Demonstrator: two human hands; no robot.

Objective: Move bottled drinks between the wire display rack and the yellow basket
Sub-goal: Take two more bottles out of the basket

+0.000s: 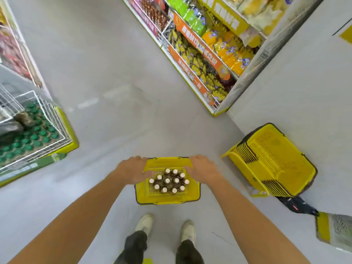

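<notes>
A yellow basket (167,199) stands on the grey floor just ahead of my feet. Inside it are several brown bottles with white caps (168,181), all upright and packed close. My left hand (133,170) grips the basket's far left rim. My right hand (202,168) grips the far right rim. The wire display rack (49,119) is at the left edge, with several green-capped bottles (32,138) in it.
A stack of empty yellow baskets (272,161) sits against the white wall on the right. A snack shelf (205,46) runs along the upper right. Another shelf stands at the far left. Open grey floor lies between them.
</notes>
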